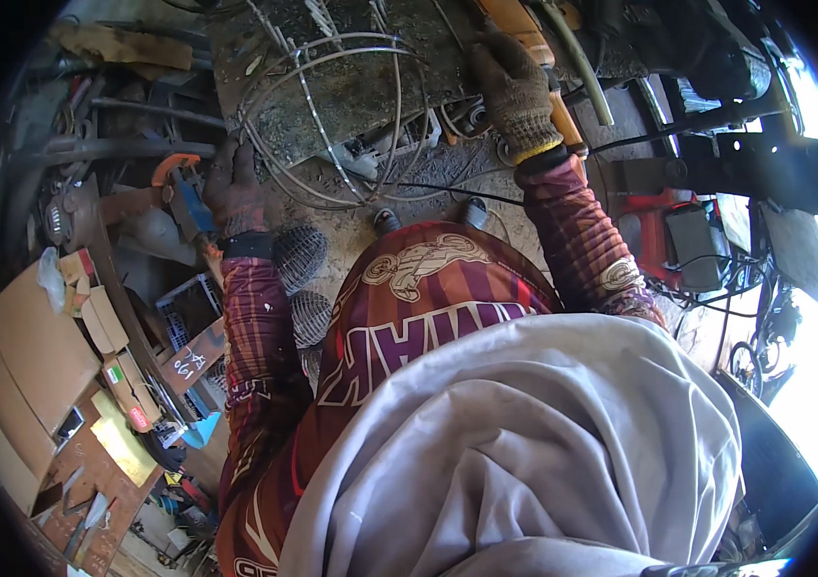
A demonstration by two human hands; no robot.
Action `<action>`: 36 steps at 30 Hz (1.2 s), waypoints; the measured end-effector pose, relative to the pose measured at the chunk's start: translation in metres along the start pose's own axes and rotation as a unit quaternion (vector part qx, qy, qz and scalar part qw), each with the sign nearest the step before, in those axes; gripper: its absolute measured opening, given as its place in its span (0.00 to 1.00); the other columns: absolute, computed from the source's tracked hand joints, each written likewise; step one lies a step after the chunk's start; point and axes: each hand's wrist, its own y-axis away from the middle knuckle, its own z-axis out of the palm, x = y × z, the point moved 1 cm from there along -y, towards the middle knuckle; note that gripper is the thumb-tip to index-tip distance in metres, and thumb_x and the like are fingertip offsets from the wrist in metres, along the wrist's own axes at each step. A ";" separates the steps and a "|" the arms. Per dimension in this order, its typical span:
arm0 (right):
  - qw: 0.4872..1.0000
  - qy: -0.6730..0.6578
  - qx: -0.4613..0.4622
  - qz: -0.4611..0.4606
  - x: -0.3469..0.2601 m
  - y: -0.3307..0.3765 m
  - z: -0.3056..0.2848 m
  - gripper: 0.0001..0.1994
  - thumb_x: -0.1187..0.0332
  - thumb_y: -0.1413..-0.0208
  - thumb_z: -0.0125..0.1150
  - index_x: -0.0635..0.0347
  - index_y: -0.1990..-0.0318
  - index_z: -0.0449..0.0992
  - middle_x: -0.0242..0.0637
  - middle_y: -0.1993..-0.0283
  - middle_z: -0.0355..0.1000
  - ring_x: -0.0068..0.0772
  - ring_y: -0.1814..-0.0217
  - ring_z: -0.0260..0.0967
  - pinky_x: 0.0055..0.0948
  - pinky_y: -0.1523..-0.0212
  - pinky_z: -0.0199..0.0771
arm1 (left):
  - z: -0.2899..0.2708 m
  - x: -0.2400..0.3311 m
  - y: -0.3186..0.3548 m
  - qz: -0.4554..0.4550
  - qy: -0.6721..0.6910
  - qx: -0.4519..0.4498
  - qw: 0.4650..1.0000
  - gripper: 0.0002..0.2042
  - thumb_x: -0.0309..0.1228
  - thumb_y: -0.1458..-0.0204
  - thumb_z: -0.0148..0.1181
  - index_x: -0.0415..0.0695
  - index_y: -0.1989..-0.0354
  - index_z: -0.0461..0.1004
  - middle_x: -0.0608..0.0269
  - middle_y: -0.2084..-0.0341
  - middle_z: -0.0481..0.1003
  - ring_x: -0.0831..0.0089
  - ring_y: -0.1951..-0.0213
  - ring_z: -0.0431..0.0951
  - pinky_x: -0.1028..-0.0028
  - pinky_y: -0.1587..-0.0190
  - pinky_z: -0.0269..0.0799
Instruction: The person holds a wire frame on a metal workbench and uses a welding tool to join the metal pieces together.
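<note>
A round frame of bent metal wire [315, 106] stands at the front edge of a dark, dirty work table [245, 72]. My left hand [234, 188], in a dark glove, reaches the left side of this frame, with its fingers closed at the wire. In a worn knitted glove with a yellow cuff edge, my right hand [515, 96] lies at the table's right part. Beside it runs a long orange-brown piece [567, 120], whose kind I cannot make out. The right fingers are dark and partly hidden, so their grip does not show.
Cardboard boxes [43, 356] and a brown board [106, 481] with tools fill the left side. An orange-and-blue tool [183, 192] is near my left wrist. Dark wire baskets [301, 260] stand on the floor. At the right are a red-and-grey machine [688, 245], cables and metal bars.
</note>
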 end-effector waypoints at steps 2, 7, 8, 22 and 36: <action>0.998 -0.036 -0.028 0.032 -0.017 -0.001 -0.001 0.17 0.62 0.37 0.62 0.58 0.45 0.77 0.43 0.54 0.79 0.43 0.50 0.77 0.35 0.48 0.76 | -0.001 -0.018 0.002 -0.009 0.011 0.016 1.000 0.12 0.30 0.42 0.67 0.39 0.52 0.82 0.57 0.56 0.83 0.70 0.53 0.79 0.68 0.46 0.72; 0.988 0.092 -0.125 -0.007 -0.020 -0.014 0.010 0.20 0.55 0.37 0.61 0.55 0.43 0.77 0.46 0.53 0.78 0.49 0.49 0.76 0.41 0.48 0.75 | 0.001 0.005 0.001 -0.001 -0.033 0.001 0.999 0.14 0.32 0.41 0.64 0.38 0.51 0.81 0.56 0.56 0.82 0.69 0.53 0.79 0.69 0.46 0.71; 0.984 0.112 -0.137 -0.007 -0.019 -0.016 0.012 0.20 0.54 0.37 0.60 0.55 0.43 0.77 0.47 0.53 0.78 0.49 0.49 0.76 0.42 0.48 0.75 | 0.002 0.012 0.002 -0.012 -0.057 -0.006 0.998 0.15 0.33 0.40 0.63 0.37 0.49 0.79 0.54 0.55 0.81 0.67 0.52 0.80 0.70 0.45 0.71; 0.970 0.150 -0.149 -0.117 -0.030 -0.022 0.025 0.19 0.55 0.37 0.59 0.54 0.44 0.79 0.46 0.58 0.79 0.51 0.53 0.77 0.45 0.53 0.76 | -0.004 0.032 0.005 0.001 -0.051 -0.010 0.999 0.13 0.37 0.38 0.60 0.45 0.49 0.80 0.57 0.57 0.81 0.68 0.52 0.80 0.67 0.47 0.73; 0.969 0.127 -0.211 0.030 -0.034 -0.027 0.026 0.22 0.47 0.35 0.53 0.51 0.44 0.79 0.48 0.56 0.79 0.53 0.51 0.77 0.47 0.51 0.75 | -0.001 0.044 0.002 -0.002 -0.030 0.001 1.000 0.13 0.33 0.39 0.63 0.43 0.49 0.81 0.56 0.55 0.83 0.64 0.52 0.83 0.67 0.49 0.77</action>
